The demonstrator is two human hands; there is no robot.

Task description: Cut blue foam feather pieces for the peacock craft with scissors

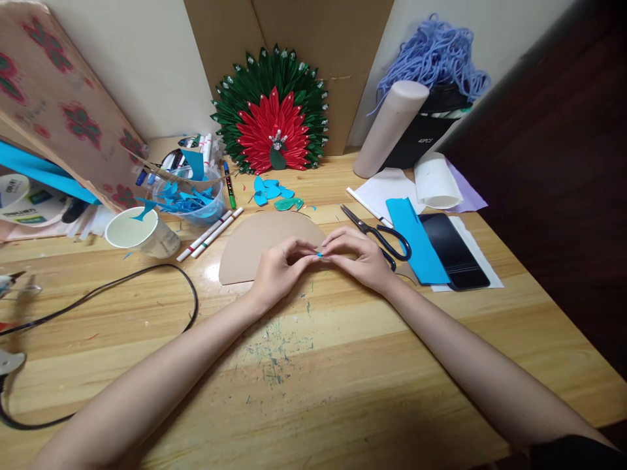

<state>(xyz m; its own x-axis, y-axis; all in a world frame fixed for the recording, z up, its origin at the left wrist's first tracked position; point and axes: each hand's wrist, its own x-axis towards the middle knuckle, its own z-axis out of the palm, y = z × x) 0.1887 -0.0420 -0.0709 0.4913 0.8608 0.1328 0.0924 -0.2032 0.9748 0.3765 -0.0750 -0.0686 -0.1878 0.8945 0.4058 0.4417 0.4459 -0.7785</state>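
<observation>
My left hand (280, 271) and my right hand (360, 258) meet fingertip to fingertip over the wooden table. Between them they pinch a small blue paper piece (320, 254); most of it is hidden by the fingers. Both hands are closed on it. Under and behind the left hand lies a half-round cardboard piece (259, 238). Black-handled scissors (375, 232) rest just beyond my right hand, blades pointing away to the left. Cut blue petal shapes (268, 189) and a green cut-out (288, 204) lie beyond the cardboard.
A red and green peacock decoration (274, 124) leans on upright cardboard. To the left are a paper cup (141, 233), a tub of blue scraps (196, 205), markers (215, 235) and a black cable (196, 294). Folded blue paper (416, 241) and a phone (453, 251) lie right.
</observation>
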